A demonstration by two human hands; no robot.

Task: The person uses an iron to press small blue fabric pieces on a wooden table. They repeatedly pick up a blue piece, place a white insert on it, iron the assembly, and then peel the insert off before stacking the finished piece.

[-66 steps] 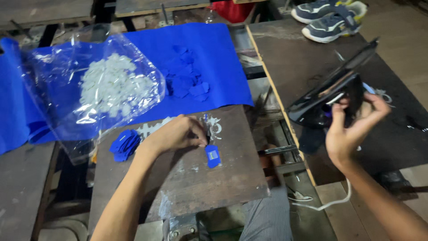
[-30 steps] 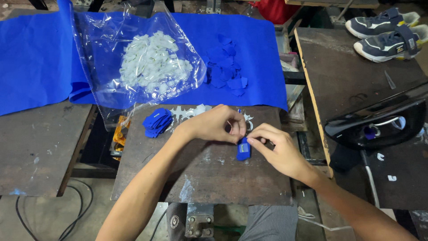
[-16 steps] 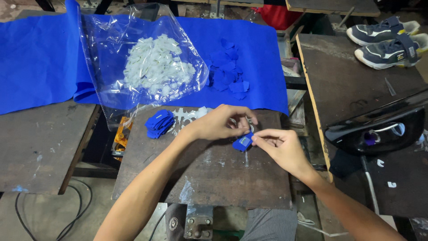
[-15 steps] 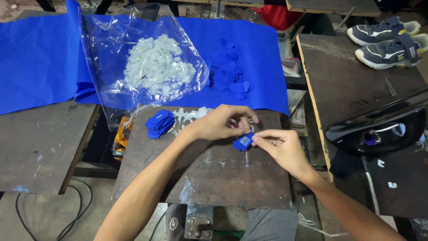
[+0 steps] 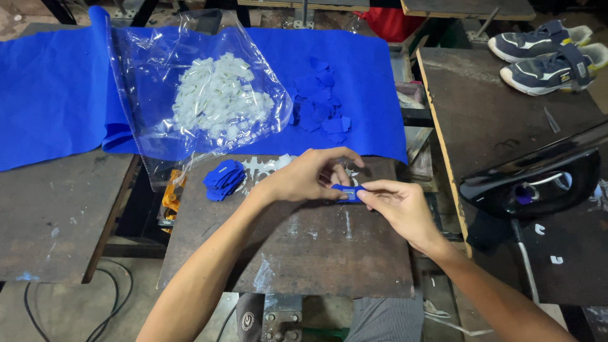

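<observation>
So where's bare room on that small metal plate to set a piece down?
The metal plate is bare along its near half, below both forearms. Its far edge is crowded: stack of blue pieces, left hand, right hand pinching a blue piece.

Royal blue on the small flat fabric piece [image 5: 347, 189], the stacked fabric cut-outs [image 5: 223, 179] and the wide felt sheet [image 5: 57, 101]. White on the little labels inside the clear plastic bag [image 5: 218, 95]. Glossy black on the iron [image 5: 538, 177]. Dark brown, white-smeared on the scuffed metal worktop [image 5: 297, 253]. Navy, white-soled on the sneakers [image 5: 544, 54].
</observation>
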